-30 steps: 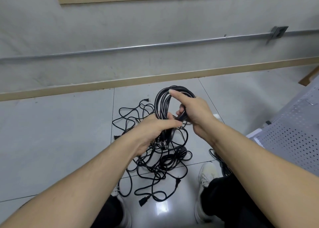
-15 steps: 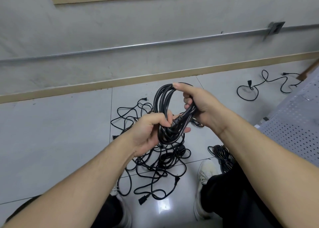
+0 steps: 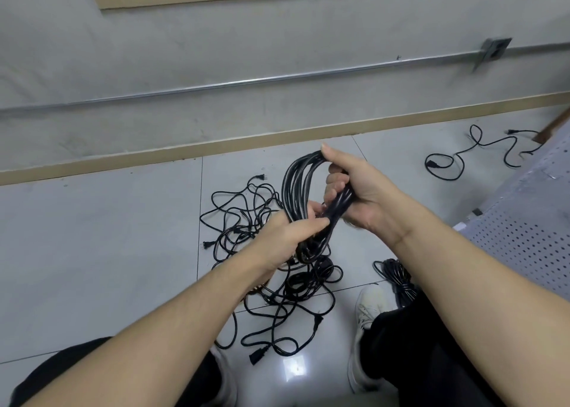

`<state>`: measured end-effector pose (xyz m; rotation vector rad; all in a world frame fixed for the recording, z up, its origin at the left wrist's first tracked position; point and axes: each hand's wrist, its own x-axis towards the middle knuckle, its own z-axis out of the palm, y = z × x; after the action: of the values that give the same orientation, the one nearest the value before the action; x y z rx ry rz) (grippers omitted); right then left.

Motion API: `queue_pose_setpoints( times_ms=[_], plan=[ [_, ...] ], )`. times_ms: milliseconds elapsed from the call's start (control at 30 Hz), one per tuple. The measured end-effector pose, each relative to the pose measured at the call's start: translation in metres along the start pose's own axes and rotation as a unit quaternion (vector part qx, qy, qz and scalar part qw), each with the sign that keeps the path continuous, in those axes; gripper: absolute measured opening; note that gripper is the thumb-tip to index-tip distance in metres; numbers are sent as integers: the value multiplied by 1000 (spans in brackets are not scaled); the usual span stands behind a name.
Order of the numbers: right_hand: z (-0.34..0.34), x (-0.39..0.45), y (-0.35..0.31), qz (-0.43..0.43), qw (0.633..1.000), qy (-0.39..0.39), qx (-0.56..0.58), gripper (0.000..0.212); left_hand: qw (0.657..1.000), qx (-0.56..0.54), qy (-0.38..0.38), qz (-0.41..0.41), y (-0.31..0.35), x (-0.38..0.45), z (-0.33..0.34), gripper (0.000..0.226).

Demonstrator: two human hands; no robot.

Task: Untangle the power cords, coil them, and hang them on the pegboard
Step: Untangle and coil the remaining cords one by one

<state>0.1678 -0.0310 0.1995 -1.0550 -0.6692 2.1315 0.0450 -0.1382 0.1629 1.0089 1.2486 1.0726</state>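
1. Head view: held a black coil [image 3: 297,187] of cord up over the floor [image 3: 92,252], between both hands.
2. Right hand [image 3: 354,191] wrapped around the top and right side of the coil, fingers curled tight on the strands.
3. Left hand [image 3: 290,234] gripped the bottom of the coil, thumb pressed across it.
4. Under the hands, on the floor, lay a big messy pile of cords [image 3: 277,283], not yet sorted.
5. Another loose cord [image 3: 447,163] lay far off to the right, near the white board with holes [image 3: 524,237].
6. A small bundle [image 3: 398,277] sat by the right shoe [image 3: 367,308].
7. Step, by a guess: finishing one coil.
8. Next, most likely: keep loops tight, tuck the end, then carry it to a hook.
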Motion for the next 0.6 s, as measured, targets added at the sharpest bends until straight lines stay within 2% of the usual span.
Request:
queue_pose_setpoints(
  times_ms=[67,167,233,267,333,400,500,600],
  plan=[
    [-4,2,0,23,999,7,34,39,998,-28,-44,-29,1,1,-3,47],
    [-7,5,-2,29,998,3,53,42,988,-101,-105,-56,6,-2,-2,20],
    [-7,5,-5,17,999,-7,47,41,970,-196,-120,-76,7,-3,2,13],
    [-7,5,-6,14,999,-9,45,41,958,-241,-135,-83,7,-3,3,15],
    [-6,4,-6,20,998,-12,55,44,936,-293,-178,-79,8,-2,2,36],
    [-4,0,-4,24,998,-13,61,46,924,-308,-209,-85,10,-3,0,48],
    [-2,-4,0,17,1000,-5,26,50,924,-293,-217,-112,15,-6,0,43],
    [-3,-6,6,-25,998,-7,-57,53,935,-267,-205,-111,11,-7,1,36]
  ],
)
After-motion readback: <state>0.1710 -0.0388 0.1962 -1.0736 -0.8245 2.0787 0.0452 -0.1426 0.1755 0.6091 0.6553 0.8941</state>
